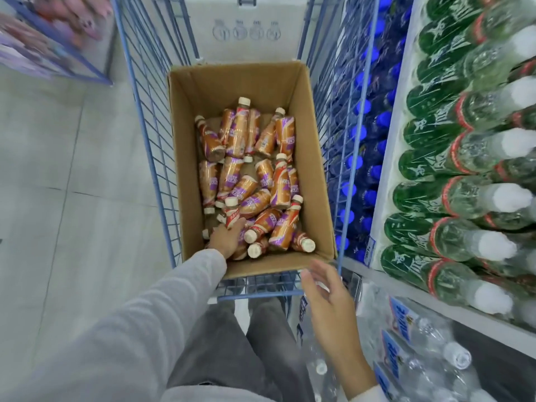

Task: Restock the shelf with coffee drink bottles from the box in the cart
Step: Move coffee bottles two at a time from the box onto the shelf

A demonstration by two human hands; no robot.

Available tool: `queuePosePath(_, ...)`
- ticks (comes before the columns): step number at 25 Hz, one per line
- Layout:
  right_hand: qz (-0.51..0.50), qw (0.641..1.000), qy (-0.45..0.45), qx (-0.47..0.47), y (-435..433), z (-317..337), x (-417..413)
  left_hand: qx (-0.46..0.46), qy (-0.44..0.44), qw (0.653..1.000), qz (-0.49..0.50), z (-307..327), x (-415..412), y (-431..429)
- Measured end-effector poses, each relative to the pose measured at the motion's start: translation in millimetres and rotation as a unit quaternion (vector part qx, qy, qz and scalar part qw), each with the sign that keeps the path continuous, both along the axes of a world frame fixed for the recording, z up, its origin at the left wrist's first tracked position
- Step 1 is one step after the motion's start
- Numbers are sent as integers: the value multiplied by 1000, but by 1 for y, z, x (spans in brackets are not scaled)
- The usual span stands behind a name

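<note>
— Where do the coffee drink bottles (pixel 237 132) lie?

— All down in the box (pixel 307 140), which sits in the cart (pixel 261 295). They lie loose on their sides, heaped across one another, with their caps pointing every way. I see none of them on the shelf (pixel 435 306) to my right, only green bottles (pixel 420 198) above and clear water bottles (pixel 429 343) below.

— And your hands?

— My left grip (pixel 227 237) is down in the near corner of the box. It is curled round the body of one bottle (pixel 232 211) whose cream cap (pixel 231 202) points away from me. My fingertips are hidden under it. My right grip (pixel 327 297) hangs spread and empty by the near right corner of the cart.

— How will the bottle handle?

— I judge it a small plastic bottle, full, so light enough for one hand and fairly stiff. The shiny sleeve looks slippery, and the neck is too narrow for a sure hold. I would take it round the middle of the body, as I have it now. Its neighbours lean on it, so lifting it may set them rolling.
</note>
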State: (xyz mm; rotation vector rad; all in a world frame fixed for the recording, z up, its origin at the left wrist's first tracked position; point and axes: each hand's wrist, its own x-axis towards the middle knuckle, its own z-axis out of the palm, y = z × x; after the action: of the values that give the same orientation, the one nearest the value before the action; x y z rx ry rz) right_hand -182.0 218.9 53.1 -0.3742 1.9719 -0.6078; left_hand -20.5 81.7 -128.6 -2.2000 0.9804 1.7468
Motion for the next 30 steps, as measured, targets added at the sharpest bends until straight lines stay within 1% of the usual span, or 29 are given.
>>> queuePosePath(4,48,999,1,-14,-15,-4,-12,-83,34,994,60,49,23,-9)
queuePosePath(7,94,995,5,-12,-38,-17,-20,-113,102,981,120,98,41,-16)
queuePosePath(10,133,991,11,2,-68,-43,-25,-131,116,972,154,133,56,-15)
queuePosePath(13,135,990,21,33,-111,-84,-26,-124,118,965,198,156,64,-8)
queuePosePath(17,101,989,34,106,-174,-168,-27,-104,113,956,249,167,69,6)
queuePosePath(20,119,976,72,169,-193,-220,-23,-114,110,952,263,165,71,18)
queuePosePath(22,140,970,98,175,-200,-235,-21,-103,110,951,269,162,70,24)
queuePosePath(24,147,969,93,173,-201,-240,-22,-98,108,953,264,161,67,25)
queuePosePath(26,116,979,56,158,-194,-233,-23,-103,111,956,253,164,65,25)
queuePosePath(28,55,990,-8,129,-182,-203,-26,-110,118,957,242,173,60,21)
queuePosePath(30,-28,993,-74,86,-162,-151,-20,-114,131,957,233,182,58,17)
